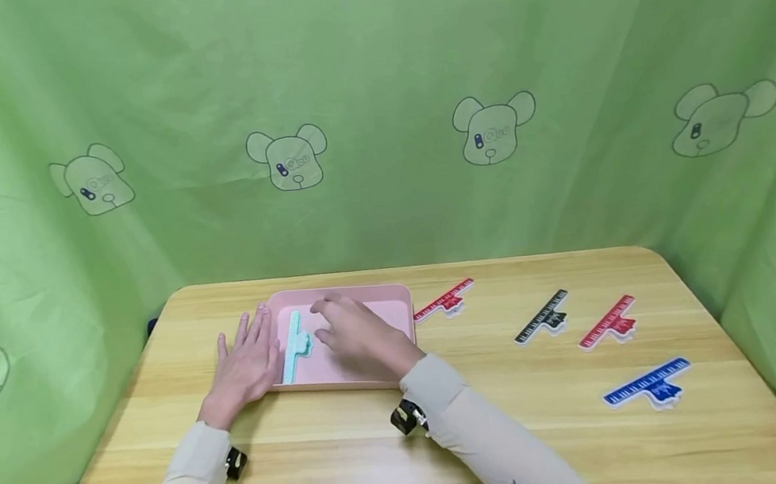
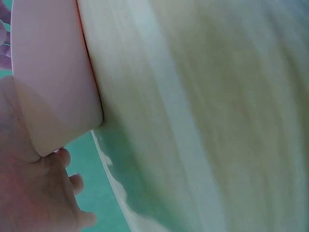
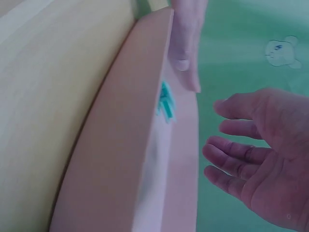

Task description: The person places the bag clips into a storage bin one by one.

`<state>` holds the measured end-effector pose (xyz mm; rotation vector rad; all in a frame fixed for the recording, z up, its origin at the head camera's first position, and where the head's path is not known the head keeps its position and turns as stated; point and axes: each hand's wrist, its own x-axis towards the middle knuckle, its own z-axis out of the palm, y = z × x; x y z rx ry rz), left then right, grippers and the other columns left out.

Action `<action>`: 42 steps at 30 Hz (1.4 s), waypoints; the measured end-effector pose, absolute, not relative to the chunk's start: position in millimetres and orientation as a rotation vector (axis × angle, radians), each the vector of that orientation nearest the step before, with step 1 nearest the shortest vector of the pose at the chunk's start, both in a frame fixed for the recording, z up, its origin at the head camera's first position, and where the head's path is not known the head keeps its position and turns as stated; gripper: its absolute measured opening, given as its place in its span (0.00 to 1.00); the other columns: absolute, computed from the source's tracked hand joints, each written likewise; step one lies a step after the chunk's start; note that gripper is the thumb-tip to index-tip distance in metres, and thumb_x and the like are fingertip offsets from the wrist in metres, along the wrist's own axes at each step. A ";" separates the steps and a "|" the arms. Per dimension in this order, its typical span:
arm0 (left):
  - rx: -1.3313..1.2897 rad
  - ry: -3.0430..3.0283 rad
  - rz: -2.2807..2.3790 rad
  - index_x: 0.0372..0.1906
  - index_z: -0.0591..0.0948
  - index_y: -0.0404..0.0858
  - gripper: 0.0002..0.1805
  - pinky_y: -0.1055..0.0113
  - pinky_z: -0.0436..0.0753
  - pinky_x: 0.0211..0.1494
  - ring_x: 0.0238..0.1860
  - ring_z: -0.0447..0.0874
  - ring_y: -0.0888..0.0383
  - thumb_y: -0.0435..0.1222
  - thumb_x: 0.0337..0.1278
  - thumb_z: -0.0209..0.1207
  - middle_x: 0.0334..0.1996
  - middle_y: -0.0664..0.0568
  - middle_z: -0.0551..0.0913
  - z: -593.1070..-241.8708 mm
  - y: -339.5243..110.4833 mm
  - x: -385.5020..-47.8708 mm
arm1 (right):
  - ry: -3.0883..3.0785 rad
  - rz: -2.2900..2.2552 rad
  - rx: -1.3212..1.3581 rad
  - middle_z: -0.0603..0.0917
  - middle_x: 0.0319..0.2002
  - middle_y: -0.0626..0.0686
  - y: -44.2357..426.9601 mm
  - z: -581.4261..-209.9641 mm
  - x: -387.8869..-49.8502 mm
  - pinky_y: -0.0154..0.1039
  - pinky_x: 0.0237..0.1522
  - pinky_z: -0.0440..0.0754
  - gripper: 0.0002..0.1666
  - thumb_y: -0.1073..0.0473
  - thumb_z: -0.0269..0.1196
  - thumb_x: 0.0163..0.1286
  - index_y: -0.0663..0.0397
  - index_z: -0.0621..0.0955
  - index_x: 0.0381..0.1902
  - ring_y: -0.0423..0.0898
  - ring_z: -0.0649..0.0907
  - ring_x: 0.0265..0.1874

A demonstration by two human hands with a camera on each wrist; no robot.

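Observation:
A pink tray [image 1: 381, 370] lies near the back of the wooden table, with a mint-green clip [image 1: 295, 348] shaped like a piano keyboard inside it, toward its left end. My left hand [image 1: 247, 363] rests against the tray's left wall, fingers extended; the left wrist view shows the palm by the tray's corner [image 2: 63, 106]. Over the tray, to the right of the mint clip, hovers my right hand [image 1: 355, 329]. In the right wrist view the right hand [image 3: 265, 154] has loosely bent fingers and holds nothing; it is apart from the clip [image 3: 166, 102].
Right of the tray lie a red keyboard clip [image 1: 446, 299] close to its wall, a black clip [image 1: 543, 317], another red clip [image 1: 609, 322] and a blue clip [image 1: 648, 384] nearer the front. A green curtain [image 1: 385, 218] hangs behind the table [image 1: 328, 472].

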<state>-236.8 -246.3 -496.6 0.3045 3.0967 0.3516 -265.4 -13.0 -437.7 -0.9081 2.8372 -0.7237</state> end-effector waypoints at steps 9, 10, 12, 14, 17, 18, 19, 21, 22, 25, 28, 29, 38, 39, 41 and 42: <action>0.315 3.093 0.335 0.82 0.45 0.33 0.35 0.27 0.38 0.75 0.81 0.39 0.36 0.46 0.83 0.34 0.83 0.43 0.41 -493.9 -240.7 -239.2 | 2.908 -0.858 -0.919 0.80 0.63 0.55 17.1 -428.5 -255.4 0.42 0.63 0.80 0.24 0.56 0.64 0.75 0.57 0.79 0.66 0.51 0.81 0.61; 0.316 3.092 0.332 0.82 0.45 0.33 0.35 0.27 0.38 0.76 0.81 0.39 0.36 0.46 0.83 0.34 0.83 0.43 0.41 -493.5 -239.9 -239.9 | 2.913 -0.880 -0.919 0.81 0.62 0.55 20.7 -428.1 -254.0 0.41 0.62 0.81 0.24 0.56 0.64 0.75 0.57 0.79 0.65 0.50 0.82 0.60; 0.320 3.092 0.330 0.82 0.44 0.34 0.35 0.27 0.38 0.76 0.81 0.39 0.37 0.46 0.82 0.33 0.83 0.43 0.41 -492.6 -238.7 -241.5 | 2.920 -0.937 -0.911 0.81 0.61 0.55 27.6 -427.2 -251.3 0.41 0.59 0.83 0.24 0.56 0.65 0.75 0.57 0.79 0.65 0.50 0.83 0.58; 0.325 3.095 0.329 0.82 0.44 0.33 0.35 0.27 0.38 0.75 0.81 0.39 0.36 0.46 0.82 0.33 0.83 0.43 0.41 -491.9 -238.0 -243.1 | 2.927 -0.993 -0.907 0.81 0.61 0.55 34.5 -426.4 -248.8 0.41 0.58 0.84 0.24 0.56 0.65 0.74 0.57 0.79 0.65 0.49 0.83 0.57; 0.326 3.096 0.325 0.82 0.43 0.34 0.35 0.27 0.37 0.75 0.81 0.38 0.36 0.46 0.82 0.33 0.83 0.42 0.41 -491.8 -237.8 -245.3 | 2.940 -1.081 -0.902 0.82 0.61 0.55 44.5 -425.3 -246.1 0.43 0.58 0.83 0.24 0.57 0.66 0.74 0.57 0.80 0.64 0.51 0.83 0.57; 0.323 3.092 0.323 0.82 0.42 0.34 0.35 0.27 0.37 0.75 0.81 0.37 0.37 0.46 0.82 0.32 0.83 0.42 0.40 -491.9 -237.8 -245.8 | 2.946 -1.104 -0.903 0.82 0.60 0.55 47.7 -424.9 -245.4 0.44 0.61 0.82 0.24 0.57 0.67 0.73 0.58 0.80 0.64 0.52 0.83 0.57; 0.323 3.092 0.325 0.82 0.42 0.34 0.35 0.27 0.36 0.75 0.81 0.37 0.37 0.46 0.82 0.32 0.83 0.42 0.40 -492.0 -237.8 -245.9 | 2.956 -1.123 -0.898 0.83 0.60 0.55 51.1 -424.3 -244.6 0.46 0.62 0.81 0.24 0.58 0.67 0.73 0.58 0.80 0.63 0.53 0.82 0.58; 0.318 3.085 0.320 0.83 0.41 0.34 0.35 0.27 0.36 0.75 0.81 0.37 0.37 0.47 0.82 0.31 0.83 0.43 0.39 -492.7 -237.6 -245.9 | 2.970 -1.169 -0.882 0.83 0.58 0.56 58.1 -423.3 -243.1 0.48 0.61 0.81 0.23 0.59 0.68 0.72 0.59 0.81 0.63 0.54 0.82 0.57; 0.316 3.085 0.324 0.83 0.41 0.34 0.35 0.27 0.36 0.75 0.81 0.37 0.37 0.47 0.83 0.31 0.83 0.43 0.39 -492.9 -237.1 -245.3 | 2.976 -1.188 -0.868 0.83 0.57 0.55 61.8 -423.0 -242.2 0.48 0.61 0.81 0.23 0.60 0.68 0.71 0.59 0.81 0.63 0.54 0.82 0.57; 0.319 3.082 0.337 0.82 0.41 0.33 0.35 0.27 0.37 0.75 0.81 0.37 0.36 0.46 0.83 0.32 0.83 0.42 0.38 -492.6 -237.4 -243.2 | 2.999 -1.225 -0.831 0.84 0.55 0.55 71.7 -422.4 -240.2 0.47 0.58 0.82 0.23 0.61 0.69 0.70 0.59 0.82 0.62 0.53 0.82 0.54; 0.318 3.083 0.347 0.82 0.42 0.32 0.35 0.27 0.38 0.75 0.81 0.37 0.35 0.45 0.83 0.33 0.83 0.41 0.39 -490.9 -239.9 -241.0 | 2.994 -1.272 -0.824 0.84 0.54 0.57 79.2 -423.2 -240.5 0.47 0.58 0.83 0.24 0.61 0.69 0.70 0.60 0.81 0.62 0.53 0.83 0.54; 0.318 3.084 0.347 0.82 0.42 0.32 0.35 0.27 0.38 0.75 0.81 0.38 0.35 0.45 0.83 0.33 0.83 0.41 0.39 -490.1 -241.1 -240.4 | 2.991 -1.292 -0.822 0.84 0.54 0.58 81.2 -423.9 -241.0 0.47 0.58 0.82 0.24 0.61 0.69 0.70 0.61 0.81 0.62 0.53 0.83 0.54; 0.314 3.075 0.341 0.82 0.43 0.31 0.35 0.26 0.38 0.75 0.81 0.38 0.33 0.46 0.83 0.31 0.83 0.39 0.39 -486.7 -246.1 -236.6 | 2.991 -1.427 -0.729 0.84 0.51 0.58 103.8 -434.7 -242.4 0.50 0.54 0.84 0.25 0.64 0.69 0.69 0.63 0.79 0.63 0.53 0.83 0.52; 0.311 3.077 0.340 0.82 0.43 0.31 0.35 0.26 0.38 0.75 0.81 0.38 0.33 0.45 0.83 0.31 0.83 0.39 0.40 -486.6 -246.4 -235.7 | 2.998 -1.437 -0.725 0.84 0.51 0.59 106.2 -435.9 -242.9 0.50 0.55 0.84 0.25 0.64 0.69 0.69 0.63 0.80 0.63 0.54 0.83 0.52; 0.311 3.075 0.343 0.82 0.43 0.31 0.35 0.26 0.38 0.75 0.80 0.38 0.33 0.46 0.83 0.31 0.83 0.39 0.40 -487.4 -246.3 -234.1 | 3.022 -1.443 -0.696 0.85 0.51 0.59 110.8 -438.8 -243.9 0.49 0.57 0.83 0.24 0.64 0.69 0.69 0.64 0.80 0.62 0.54 0.84 0.52; 0.312 3.072 0.346 0.82 0.43 0.31 0.35 0.26 0.38 0.75 0.80 0.38 0.33 0.46 0.83 0.31 0.83 0.39 0.40 -488.0 -246.0 -233.2 | 3.036 -1.447 -0.677 0.85 0.51 0.60 113.0 -440.2 -244.4 0.49 0.57 0.83 0.24 0.64 0.69 0.69 0.64 0.80 0.61 0.54 0.84 0.52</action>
